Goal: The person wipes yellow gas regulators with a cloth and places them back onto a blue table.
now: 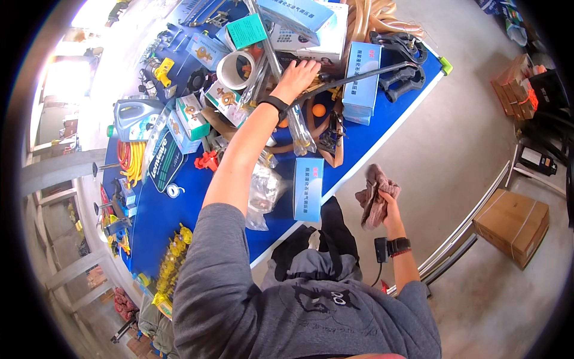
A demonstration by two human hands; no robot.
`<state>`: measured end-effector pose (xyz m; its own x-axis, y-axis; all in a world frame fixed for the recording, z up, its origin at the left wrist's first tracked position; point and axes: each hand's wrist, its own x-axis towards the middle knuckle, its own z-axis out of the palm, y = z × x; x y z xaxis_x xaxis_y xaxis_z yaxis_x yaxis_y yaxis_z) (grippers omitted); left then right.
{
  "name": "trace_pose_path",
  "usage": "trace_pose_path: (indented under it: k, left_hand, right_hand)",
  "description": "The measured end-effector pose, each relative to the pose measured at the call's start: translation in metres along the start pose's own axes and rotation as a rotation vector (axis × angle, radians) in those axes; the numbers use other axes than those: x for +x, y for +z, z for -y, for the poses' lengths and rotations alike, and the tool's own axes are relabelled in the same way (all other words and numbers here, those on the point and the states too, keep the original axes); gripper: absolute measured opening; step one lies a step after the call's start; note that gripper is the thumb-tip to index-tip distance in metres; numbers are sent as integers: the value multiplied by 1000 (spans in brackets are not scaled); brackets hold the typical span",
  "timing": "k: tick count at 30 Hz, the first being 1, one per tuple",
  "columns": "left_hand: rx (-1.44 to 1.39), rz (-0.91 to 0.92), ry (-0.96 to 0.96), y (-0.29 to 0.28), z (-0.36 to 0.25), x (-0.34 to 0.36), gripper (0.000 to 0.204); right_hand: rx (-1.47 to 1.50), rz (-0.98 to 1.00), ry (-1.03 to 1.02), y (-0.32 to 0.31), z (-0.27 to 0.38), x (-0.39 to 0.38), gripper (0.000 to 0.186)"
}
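Note:
My left hand (297, 78) reaches far over the crowded table, fingers stretched out. It rests against the front of a white carton (302, 40), beside long metal strips (269, 45) and a black bar (365, 75); what lies under the palm is hidden. Out past the table's near edge, my right hand (391, 209) is closed around a crumpled brownish rag (375, 197). Close to my left forearm are a white plastic ring or pipe piece (235, 70) and clear bagged parts (299, 130). A light blue box (308, 189) lies near the front edge.
On the blue table (206, 194) are another light blue box (361, 81), an orange ball (318, 110), a grey-blue jug (136, 118), yellow valves (174, 257) and tan hoses (371, 18). A strapped brown carton (512, 226) stands on the floor at right, near long white rails (460, 233).

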<state>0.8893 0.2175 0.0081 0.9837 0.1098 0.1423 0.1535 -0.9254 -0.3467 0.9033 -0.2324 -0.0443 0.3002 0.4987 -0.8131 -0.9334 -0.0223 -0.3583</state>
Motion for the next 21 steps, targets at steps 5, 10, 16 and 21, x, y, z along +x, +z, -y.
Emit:
trace_pose_path:
  k: [5, 10, 16, 21]
  left_hand:
    - [-72, -10, -106, 15, -2, 3, 28]
    - [-150, 159, -139, 3, -4, 12, 29]
    - [-273, 246, -96, -47, 4, 18, 48]
    - [43, 72, 133, -83, 7, 18, 60]
  right_hand:
    - [29, -14, -20, -4, 0, 4, 28]
    - [23, -7, -21, -18, -8, 16, 29]
    - [40, 61, 3, -10, -9, 7, 28]
    - [38, 60, 29, -18, -16, 16, 31]
